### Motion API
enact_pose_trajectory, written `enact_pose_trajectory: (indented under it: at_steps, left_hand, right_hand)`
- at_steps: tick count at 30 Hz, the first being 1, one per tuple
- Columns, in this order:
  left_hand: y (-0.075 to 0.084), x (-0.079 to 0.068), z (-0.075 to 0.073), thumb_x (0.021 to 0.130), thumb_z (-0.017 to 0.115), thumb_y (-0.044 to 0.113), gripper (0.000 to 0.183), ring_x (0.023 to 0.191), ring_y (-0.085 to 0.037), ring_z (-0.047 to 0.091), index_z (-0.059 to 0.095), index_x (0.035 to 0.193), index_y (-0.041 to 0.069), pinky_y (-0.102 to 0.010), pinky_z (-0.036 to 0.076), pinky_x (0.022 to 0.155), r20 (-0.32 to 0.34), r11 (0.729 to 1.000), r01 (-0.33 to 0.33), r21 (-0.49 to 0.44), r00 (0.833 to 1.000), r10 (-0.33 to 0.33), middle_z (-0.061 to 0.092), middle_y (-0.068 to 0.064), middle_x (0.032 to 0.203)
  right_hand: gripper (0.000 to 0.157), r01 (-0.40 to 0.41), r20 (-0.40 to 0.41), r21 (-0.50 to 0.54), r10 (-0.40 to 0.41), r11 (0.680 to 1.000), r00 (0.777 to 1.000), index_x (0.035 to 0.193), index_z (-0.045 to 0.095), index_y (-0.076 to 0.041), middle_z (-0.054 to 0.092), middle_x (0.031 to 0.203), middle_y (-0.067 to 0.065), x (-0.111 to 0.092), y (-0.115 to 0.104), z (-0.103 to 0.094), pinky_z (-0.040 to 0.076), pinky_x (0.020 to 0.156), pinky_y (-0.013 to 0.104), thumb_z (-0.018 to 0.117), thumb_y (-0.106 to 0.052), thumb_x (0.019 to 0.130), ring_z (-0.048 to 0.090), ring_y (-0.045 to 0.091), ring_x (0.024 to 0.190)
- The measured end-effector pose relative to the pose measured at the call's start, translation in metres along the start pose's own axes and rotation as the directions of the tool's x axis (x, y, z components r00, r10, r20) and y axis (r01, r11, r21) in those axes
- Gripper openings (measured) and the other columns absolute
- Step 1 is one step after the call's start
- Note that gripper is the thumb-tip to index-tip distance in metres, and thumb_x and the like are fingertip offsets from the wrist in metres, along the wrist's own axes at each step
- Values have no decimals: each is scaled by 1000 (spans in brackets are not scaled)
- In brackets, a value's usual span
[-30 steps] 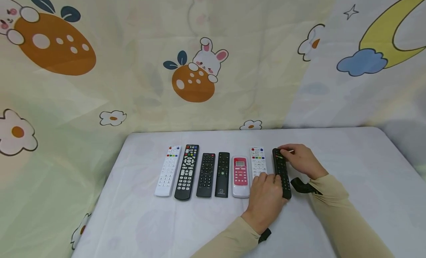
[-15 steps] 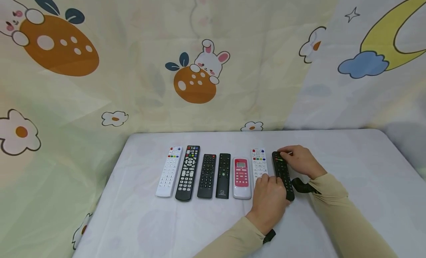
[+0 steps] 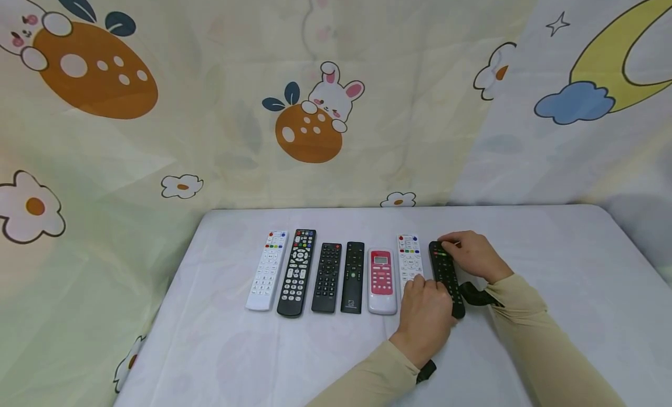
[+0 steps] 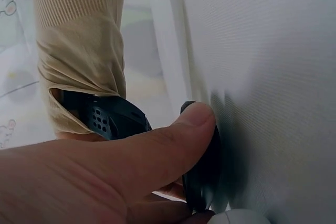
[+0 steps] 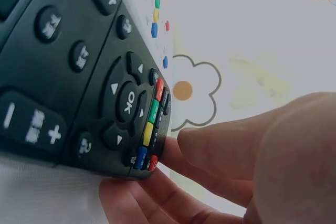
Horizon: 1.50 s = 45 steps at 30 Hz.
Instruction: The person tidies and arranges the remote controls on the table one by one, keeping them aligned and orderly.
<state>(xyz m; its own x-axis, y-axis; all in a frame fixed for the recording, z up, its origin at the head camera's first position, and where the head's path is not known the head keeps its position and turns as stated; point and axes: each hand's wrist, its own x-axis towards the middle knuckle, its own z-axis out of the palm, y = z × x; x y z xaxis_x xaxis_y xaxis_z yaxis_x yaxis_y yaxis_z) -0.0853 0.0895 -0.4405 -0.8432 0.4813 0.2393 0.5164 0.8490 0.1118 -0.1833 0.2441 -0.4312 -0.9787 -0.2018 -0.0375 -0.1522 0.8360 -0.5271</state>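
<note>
At the right end of a row of remotes lies a black remote control (image 3: 445,273), tilted with its top end leaning left. My left hand (image 3: 426,313) grips its lower end; in the left wrist view the thumb (image 4: 184,135) presses along the remote's side. My right hand (image 3: 475,255) holds the top end. Up close in the right wrist view, its fingers (image 5: 178,192) lie against the remote's end and side, below the coloured buttons. Just left is a white remote (image 3: 409,258), its lower part hidden behind my left hand.
Further left, spaced side by side, lie a white remote with a red panel (image 3: 381,281), a slim black remote (image 3: 352,279), a dark grey remote (image 3: 326,279), a long black remote (image 3: 297,273) and another white remote (image 3: 267,273). A white cloth covers the table (image 3: 210,360); a printed curtain (image 3: 420,104) hangs behind.
The black remote has slid slightly toward me and turned a little, its lower end shifting right and its top end left. Both hands moved with it. The other remotes stay put.
</note>
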Motion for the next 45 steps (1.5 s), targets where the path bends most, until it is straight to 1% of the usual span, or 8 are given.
enact_pose_trajectory:
  at_steps: [9,13,20,23,31,38,42,45]
  left_hand:
    - [-1,0,1,65,82,44,45,68,-13,41,73,91,9,-24,28,58,3,1000,-15,-12,1000,15,65,0,79]
    - [-2,0,0,66,81,45,45,68,-13,41,72,92,9,-24,28,57,15,1000,-16,-7,1000,16,64,1,79]
    - [-3,-1,-2,66,81,44,45,69,-13,41,72,93,9,-23,29,58,11,1000,-22,-4,1000,22,65,2,82]
    - [-3,-2,-2,66,81,44,44,69,-13,41,72,93,9,-23,29,58,7,1000,-23,-6,1000,23,65,2,81]
    - [-3,-2,-2,66,80,46,46,69,-13,43,72,92,9,-24,29,57,-7,1000,-21,4,1000,21,65,2,81]
    - [-7,-4,-4,67,78,48,51,76,-13,46,71,99,8,-23,32,60,-10,999,-33,-17,999,33,66,1,89]
    - [-13,-5,-8,70,76,49,53,84,-13,48,69,104,9,-24,34,63,-24,999,-31,-38,999,30,65,2,95]
    - [-19,-7,-13,73,73,50,54,92,-12,50,66,110,11,-24,36,68,-30,997,-23,-68,999,21,64,2,102]
  right_hand:
    - [30,-4,-7,-16,4,1000,1000,114,63,2,61,112,23,0,1,1,44,80,48,50,-15,94,57,33,97]
    - [30,-7,-9,-18,7,1000,1000,114,63,3,61,112,23,0,1,2,44,79,48,50,-15,94,56,32,95]
    - [31,-26,-24,-35,25,999,999,114,63,3,60,113,24,0,1,5,43,82,50,49,-16,93,55,37,101]
    - [32,-30,-25,-31,29,999,999,114,63,3,60,113,25,-1,0,6,43,80,49,48,-16,93,55,35,98]
    - [32,-32,-7,-18,32,999,999,117,60,5,60,108,23,-2,1,8,44,70,41,49,-13,93,53,26,83]
    - [35,-28,-9,-16,28,999,1000,122,56,5,61,104,23,-2,2,10,47,71,44,51,-14,92,58,31,87]
    - [37,-11,-22,-2,11,1000,1000,124,53,5,59,108,26,-5,2,10,47,76,48,53,-14,92,59,35,94]
    - [39,10,-53,-12,-11,1000,999,125,52,6,55,112,29,-10,1,10,46,78,51,53,-15,92,58,38,96]
